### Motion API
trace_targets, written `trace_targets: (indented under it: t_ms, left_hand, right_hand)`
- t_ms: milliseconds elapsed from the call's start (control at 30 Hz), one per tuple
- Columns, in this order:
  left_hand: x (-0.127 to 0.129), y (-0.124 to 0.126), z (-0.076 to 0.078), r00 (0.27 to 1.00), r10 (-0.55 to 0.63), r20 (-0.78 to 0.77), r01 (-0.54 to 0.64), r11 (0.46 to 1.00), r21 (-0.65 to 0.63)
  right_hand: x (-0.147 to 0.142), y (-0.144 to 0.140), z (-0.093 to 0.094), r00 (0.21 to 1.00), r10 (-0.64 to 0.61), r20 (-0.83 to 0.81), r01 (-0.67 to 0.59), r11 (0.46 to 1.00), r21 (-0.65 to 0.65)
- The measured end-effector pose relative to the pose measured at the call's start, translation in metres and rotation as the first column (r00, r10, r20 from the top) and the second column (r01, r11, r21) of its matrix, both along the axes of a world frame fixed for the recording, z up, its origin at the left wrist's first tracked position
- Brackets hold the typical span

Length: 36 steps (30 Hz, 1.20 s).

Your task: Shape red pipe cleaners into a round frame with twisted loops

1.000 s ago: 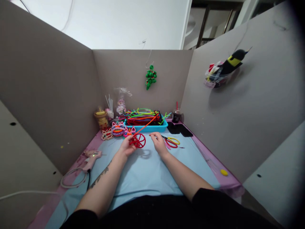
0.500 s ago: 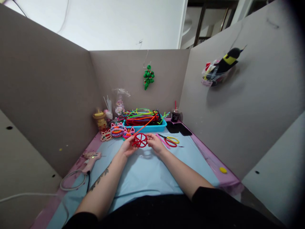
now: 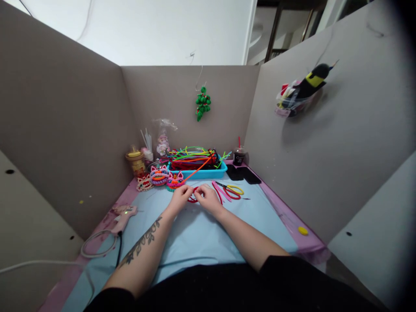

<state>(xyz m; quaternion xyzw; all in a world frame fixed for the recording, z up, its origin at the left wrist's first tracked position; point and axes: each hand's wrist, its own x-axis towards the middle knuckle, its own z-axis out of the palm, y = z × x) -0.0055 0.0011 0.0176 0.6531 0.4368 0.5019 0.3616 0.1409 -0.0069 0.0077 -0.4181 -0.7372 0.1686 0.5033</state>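
Observation:
My left hand (image 3: 180, 198) and my right hand (image 3: 208, 197) meet over the light blue mat (image 3: 195, 234), both gripping a red pipe-cleaner wheel (image 3: 193, 196) that lies low and flat between the fingers, mostly hidden. An orange pipe-cleaner stem (image 3: 198, 169) runs from the wheel up and back toward the blue tray (image 3: 198, 174) full of coloured pipe cleaners. Loose pink pipe cleaners (image 3: 218, 190) lie just right of my right hand.
Scissors with red and yellow handles (image 3: 233, 190) lie at the right. Finished pipe-cleaner animal faces (image 3: 160, 176) sit at the left of the tray. A pink glue gun (image 3: 122, 216) and its cord lie at the left edge. Grey cardboard walls enclose the desk; a dark cup (image 3: 240, 157) stands at the back.
My right hand came in from the scissors side and joined the left on the red wheel. The wheel tipped from upright, facing me, down flat toward the mat.

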Motion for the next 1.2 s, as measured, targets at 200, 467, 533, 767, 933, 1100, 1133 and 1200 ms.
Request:
trace_targets:
  t_ms: [200,467,533,767,933,1100,1133,1200]
  left_hand:
    - [0.002,-0.002,0.001,0.998,-0.039,0.053,0.04,0.999,-0.023]
    - [0.0,0.002,-0.005,0.999,-0.013,-0.039,0.013,1.0,0.014]
    - [0.0,0.003,-0.006,0.999,-0.009,-0.04,0.009,1.0,0.019]
    - [0.002,-0.001,-0.005,1.0,-0.017,-0.017,0.017,1.0,0.015]
    - [0.001,0.0,-0.005,1.0,-0.01,-0.007,0.01,1.0,0.001]
    - [-0.002,0.002,-0.005,1.0,-0.004,0.008,0.004,1.0,-0.019]
    - [-0.002,0.002,-0.004,1.0,-0.016,-0.001,0.016,1.0,-0.023]
    - [-0.003,0.001,-0.003,0.999,-0.045,-0.028,0.045,0.999,-0.028]
  right_hand:
    - [0.001,0.0,0.001,0.997,-0.042,-0.057,0.042,0.999,0.004]
    - [0.001,-0.001,0.003,0.992,-0.063,-0.108,0.062,0.998,-0.007]
    - [0.001,0.0,0.002,0.993,-0.063,-0.099,0.062,0.998,-0.011]
    - [-0.002,-0.002,-0.001,0.995,-0.073,-0.073,0.072,0.997,-0.015]
    - [-0.003,-0.005,0.001,0.998,-0.044,-0.045,0.044,0.999,-0.001]
    - [0.004,-0.005,0.006,0.995,0.083,-0.046,-0.077,0.99,0.121]
    - [0.005,-0.005,0.007,0.994,0.109,-0.031,-0.103,0.984,0.146]
    - [0.008,-0.004,0.007,0.991,0.137,-0.001,-0.135,0.975,0.174]
